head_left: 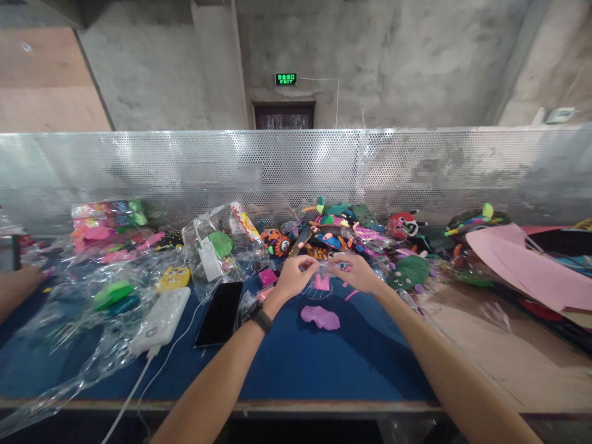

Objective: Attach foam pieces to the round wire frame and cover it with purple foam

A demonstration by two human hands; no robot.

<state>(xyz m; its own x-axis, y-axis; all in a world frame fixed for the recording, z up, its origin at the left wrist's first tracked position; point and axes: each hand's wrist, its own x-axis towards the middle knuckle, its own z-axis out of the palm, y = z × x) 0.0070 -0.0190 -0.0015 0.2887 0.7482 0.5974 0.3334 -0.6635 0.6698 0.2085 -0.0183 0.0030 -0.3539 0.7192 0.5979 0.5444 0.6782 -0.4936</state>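
My left hand (296,274) and my right hand (357,272) meet above the blue table top (333,370), fingertips pinched close together. Between them is a see-through piece of plastic (324,269), blurred, with a bright pink piece (321,282) at or just below it. Whether the pink piece is inside the plastic or behind it, I cannot tell. A round clear outline shows on the table under the hands. Nearer to me lies a flat, wavy-edged purple piece of soft clay (320,317), touched by neither hand. A dark band (259,317) circles my left wrist.
Left of my arms lie a black phone (219,314), a white power bank (161,317) with a cable, and crumpled clear plastic. Colourful clay figures (333,231) pile up along the perforated metal partition (296,166). Pink sheets (522,265) lie right. Another person's hand (21,283) is far left.
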